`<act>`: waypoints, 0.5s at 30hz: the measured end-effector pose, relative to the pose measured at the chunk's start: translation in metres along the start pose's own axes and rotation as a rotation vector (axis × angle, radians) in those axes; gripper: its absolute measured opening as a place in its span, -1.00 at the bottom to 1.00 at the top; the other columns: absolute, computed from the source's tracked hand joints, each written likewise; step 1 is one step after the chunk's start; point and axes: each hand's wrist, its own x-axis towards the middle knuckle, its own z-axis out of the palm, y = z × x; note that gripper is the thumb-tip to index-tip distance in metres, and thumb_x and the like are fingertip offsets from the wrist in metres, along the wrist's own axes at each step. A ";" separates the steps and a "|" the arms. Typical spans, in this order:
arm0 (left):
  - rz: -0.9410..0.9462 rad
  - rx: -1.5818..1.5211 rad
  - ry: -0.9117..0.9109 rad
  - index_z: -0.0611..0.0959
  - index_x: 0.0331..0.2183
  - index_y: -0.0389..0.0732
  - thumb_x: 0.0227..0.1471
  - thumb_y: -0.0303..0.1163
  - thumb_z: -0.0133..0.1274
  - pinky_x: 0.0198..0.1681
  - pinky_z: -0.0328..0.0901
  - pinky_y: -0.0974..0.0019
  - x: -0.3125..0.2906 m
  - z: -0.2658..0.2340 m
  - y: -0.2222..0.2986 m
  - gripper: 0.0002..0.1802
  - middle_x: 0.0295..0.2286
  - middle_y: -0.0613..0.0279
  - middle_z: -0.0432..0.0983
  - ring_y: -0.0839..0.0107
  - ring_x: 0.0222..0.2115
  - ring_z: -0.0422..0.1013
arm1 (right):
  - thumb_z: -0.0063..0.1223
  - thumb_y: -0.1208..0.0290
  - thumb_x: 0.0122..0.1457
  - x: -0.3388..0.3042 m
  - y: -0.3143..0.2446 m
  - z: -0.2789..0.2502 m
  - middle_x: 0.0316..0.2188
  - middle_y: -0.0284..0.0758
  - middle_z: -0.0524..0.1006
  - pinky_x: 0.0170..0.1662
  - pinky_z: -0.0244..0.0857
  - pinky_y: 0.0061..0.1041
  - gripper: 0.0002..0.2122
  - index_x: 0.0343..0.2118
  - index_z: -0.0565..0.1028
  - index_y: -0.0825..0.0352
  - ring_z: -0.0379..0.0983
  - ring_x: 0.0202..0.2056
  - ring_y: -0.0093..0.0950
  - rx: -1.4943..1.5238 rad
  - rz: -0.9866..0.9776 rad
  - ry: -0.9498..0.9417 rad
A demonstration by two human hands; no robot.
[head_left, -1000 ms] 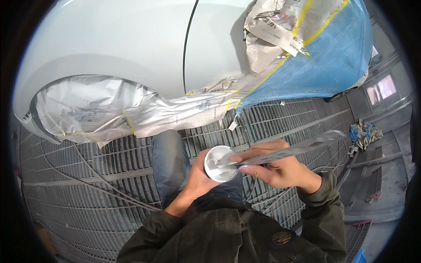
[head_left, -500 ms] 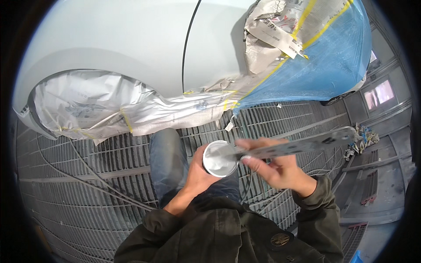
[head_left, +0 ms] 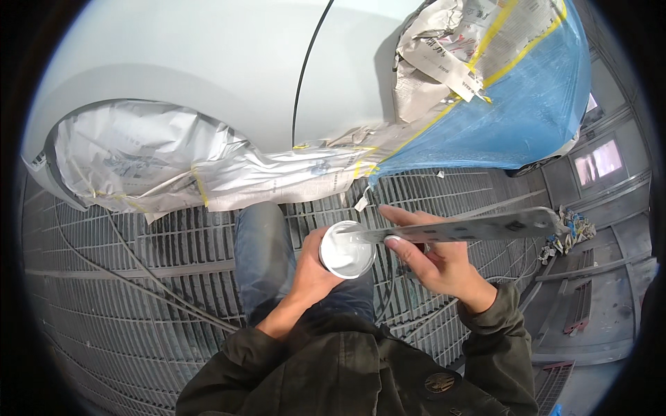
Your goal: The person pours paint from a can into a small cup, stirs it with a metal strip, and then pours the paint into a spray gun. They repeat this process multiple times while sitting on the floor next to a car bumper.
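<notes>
My left hand is wrapped round the left side of a round cup, its pale rim facing up. White paint shows inside it. A long, flat grey mixing stick, marked with dark squares, is pinched between the thumb and fingers of my right hand. The stick's left end dips into the paint, while its wide end reaches out to the right over the floor. My right index finger stretches along the stick's far side. Both hands are in front of my knees.
Ahead stands a pale car body. Newspaper masking covers its wheel arch and sill, and blue plastic film with yellow tape lies over the right part. Below is a slatted metal floor grating crossed by a hose. Crumpled paper lies at the right.
The stick's blurred motion has eased, and it lies nearer level, its wide end slightly lower. My right hand has shifted little; my left hand keeps hold of the cup.
</notes>
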 end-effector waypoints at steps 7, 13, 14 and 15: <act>-0.113 -0.143 -0.001 0.51 0.03 -0.25 -0.32 -0.33 0.54 0.08 0.34 0.18 0.005 0.002 0.009 -0.16 -0.05 0.04 0.49 0.15 0.00 0.46 | 0.20 0.59 0.22 -0.020 0.006 0.018 0.04 -0.09 0.58 -0.14 0.46 -0.47 -0.84 -0.15 0.60 0.50 0.59 -0.17 -0.43 0.039 0.089 -0.133; 0.027 0.095 -0.024 0.43 0.11 -0.25 -0.25 -0.38 0.53 0.10 0.34 0.25 0.006 0.004 -0.007 -0.11 -0.01 0.14 0.51 0.34 0.03 0.43 | 0.18 0.58 0.22 -0.005 0.004 0.008 0.06 -0.14 0.59 -0.31 0.42 -0.46 -0.83 -0.15 0.59 0.48 0.56 -0.37 -0.42 -0.057 -0.075 0.137; 0.015 0.051 -0.003 0.47 0.08 -0.24 -0.27 -0.37 0.53 0.10 0.33 0.22 0.006 0.004 -0.006 -0.14 -0.02 0.11 0.50 0.27 0.03 0.43 | 0.21 0.59 0.22 -0.006 0.005 0.003 0.07 -0.07 0.56 -0.06 0.45 -0.49 -0.71 0.00 0.54 0.49 0.59 -0.10 -0.41 -0.048 0.073 0.017; 0.002 0.007 0.018 0.51 0.05 -0.23 -0.29 -0.35 0.54 0.09 0.33 0.19 0.006 0.004 -0.005 -0.17 -0.03 0.08 0.48 0.20 0.02 0.43 | 0.21 0.58 0.22 -0.007 0.008 0.005 0.06 -0.09 0.57 -0.07 0.45 -0.49 -0.71 0.01 0.53 0.49 0.59 -0.11 -0.43 -0.060 0.080 -0.020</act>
